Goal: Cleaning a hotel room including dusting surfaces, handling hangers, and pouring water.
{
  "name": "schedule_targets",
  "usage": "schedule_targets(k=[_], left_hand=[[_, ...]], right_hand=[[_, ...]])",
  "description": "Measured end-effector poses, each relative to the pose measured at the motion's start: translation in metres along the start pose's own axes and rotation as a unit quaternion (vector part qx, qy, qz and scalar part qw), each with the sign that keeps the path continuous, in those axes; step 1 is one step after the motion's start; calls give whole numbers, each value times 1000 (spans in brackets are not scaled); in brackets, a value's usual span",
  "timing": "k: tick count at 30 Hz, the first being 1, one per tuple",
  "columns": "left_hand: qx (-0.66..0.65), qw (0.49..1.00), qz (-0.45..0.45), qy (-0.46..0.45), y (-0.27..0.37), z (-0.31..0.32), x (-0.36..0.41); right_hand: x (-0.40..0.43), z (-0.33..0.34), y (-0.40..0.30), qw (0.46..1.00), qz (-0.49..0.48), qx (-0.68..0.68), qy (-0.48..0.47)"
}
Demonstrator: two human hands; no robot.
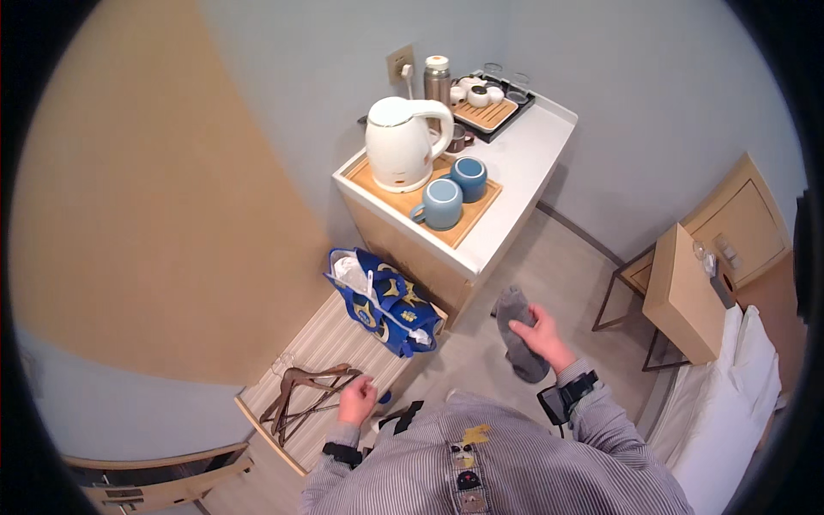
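Between the thumb and fingers of my right hand (544, 336) hangs a grey sock (513, 329), possibly a pair, held over the floor. My left hand (358, 400) is loosely curled, and I see nothing in it. It appears just above the edge of a low slatted luggage bench (322, 338), close to the dark wooden clothes hangers (293, 393) lying there. A blue patterned tote bag (386, 302) with white contents stands at the bench's far end, against the cabinet.
A white-topped cabinet (515, 193) carries a white electric kettle (399, 151), two upturned blue mugs (442, 203), a steel thermos (437, 84) and a tea tray (486, 116). At right are a wooden bedside table (682, 296) and a white-covered bed (702, 438).
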State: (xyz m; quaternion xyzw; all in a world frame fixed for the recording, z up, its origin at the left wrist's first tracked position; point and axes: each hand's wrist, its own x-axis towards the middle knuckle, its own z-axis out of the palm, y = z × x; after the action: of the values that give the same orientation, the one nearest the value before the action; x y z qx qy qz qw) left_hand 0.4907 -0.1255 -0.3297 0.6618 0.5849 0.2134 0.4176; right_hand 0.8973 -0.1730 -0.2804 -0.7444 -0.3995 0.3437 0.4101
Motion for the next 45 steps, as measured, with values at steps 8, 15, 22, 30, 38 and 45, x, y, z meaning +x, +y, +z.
schedule_targets(k=[8, 15, 22, 30, 38, 45], left_hand=[[-30, 990, 134, -21, 150, 20, 50], [-57, 982, 178, -40, 200, 28, 93], [-40, 973, 218, -71, 243, 37, 151], [-24, 947, 276, -161, 275, 61, 201], [45, 951, 272, -140, 291, 85, 224], [61, 985, 144, -74, 329, 112, 217]], right_hand=[[66, -32, -105, 942, -277, -148, 116], [122, 39, -71, 912, -349, -212, 34], [154, 6, -81, 899, -309, -297, -84], [260, -63, -69, 900, -284, -331, 26], [370, -110, -60, 895, -258, -360, 47], [414, -89, -65, 846, -408, -342, -29]])
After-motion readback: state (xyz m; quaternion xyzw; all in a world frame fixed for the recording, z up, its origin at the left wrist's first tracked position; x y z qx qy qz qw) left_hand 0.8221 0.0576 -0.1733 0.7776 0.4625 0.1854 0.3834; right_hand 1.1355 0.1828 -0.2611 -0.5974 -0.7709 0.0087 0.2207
